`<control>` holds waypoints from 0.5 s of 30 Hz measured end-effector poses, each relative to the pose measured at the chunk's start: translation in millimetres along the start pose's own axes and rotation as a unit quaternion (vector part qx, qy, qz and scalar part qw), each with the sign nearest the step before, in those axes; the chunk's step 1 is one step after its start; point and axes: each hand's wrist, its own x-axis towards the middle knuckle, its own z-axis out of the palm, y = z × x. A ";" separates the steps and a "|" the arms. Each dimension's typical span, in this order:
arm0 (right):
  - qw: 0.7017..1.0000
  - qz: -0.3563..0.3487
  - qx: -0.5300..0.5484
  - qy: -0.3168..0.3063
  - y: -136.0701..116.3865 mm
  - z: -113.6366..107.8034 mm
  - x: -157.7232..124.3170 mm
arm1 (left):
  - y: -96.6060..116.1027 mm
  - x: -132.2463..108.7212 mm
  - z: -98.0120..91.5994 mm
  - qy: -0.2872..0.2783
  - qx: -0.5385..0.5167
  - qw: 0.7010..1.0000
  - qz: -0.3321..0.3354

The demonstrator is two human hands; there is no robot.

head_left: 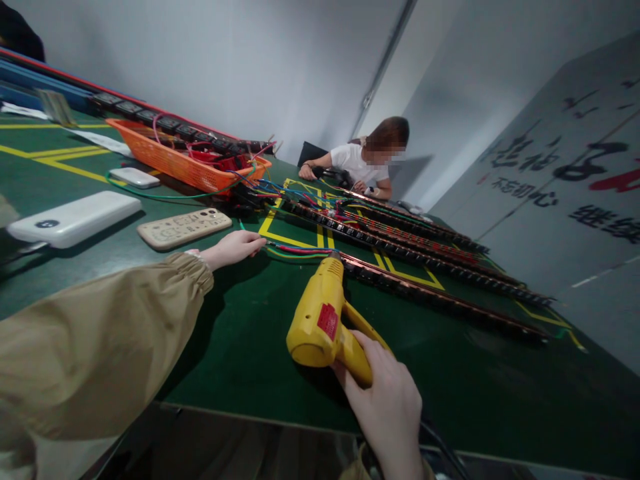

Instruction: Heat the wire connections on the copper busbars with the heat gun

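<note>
My right hand [387, 390] is wrapped round the handle of a yellow heat gun [313, 320] with a red label. The gun's nozzle points away from me, at the near end of a long dark strip [425, 287] with copper-coloured edges. Coloured wires [300, 251], red, blue, green and yellow among them, run left from that end. My left hand [237, 248] pinches these wires near their tips, its fingers pressed together. A beige phone [184, 229] lies just behind my left hand.
Several similar strips [400, 250] lie farther back. An orange basket [170, 157] holds wires and parts. A white power bank [77, 219] and a small white case [135, 177] lie on the left of the green table [475, 400]. A person [367, 163] works across the table.
</note>
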 end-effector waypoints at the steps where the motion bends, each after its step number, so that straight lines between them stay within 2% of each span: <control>1: 1.000 -0.002 -0.002 0.005 -0.4 0.1 -0.3 | 0.0 0.2 0.0 0.002 -0.002 1.000 -0.001; 8: 1.000 -0.001 0.011 0.027 -2.9 0.9 -1.7 | -9.7 5.1 3.6 0.011 -0.018 1.000 -0.008; 13: 0.998 -0.050 0.021 0.033 -3.2 3.4 -4.9 | -16.4 9.4 6.7 -0.014 -0.025 0.999 -0.025; 15: 0.998 -0.046 0.032 0.033 -7.0 3.5 -7.2 | -12.9 7.4 7.0 -0.002 -0.040 0.999 -0.021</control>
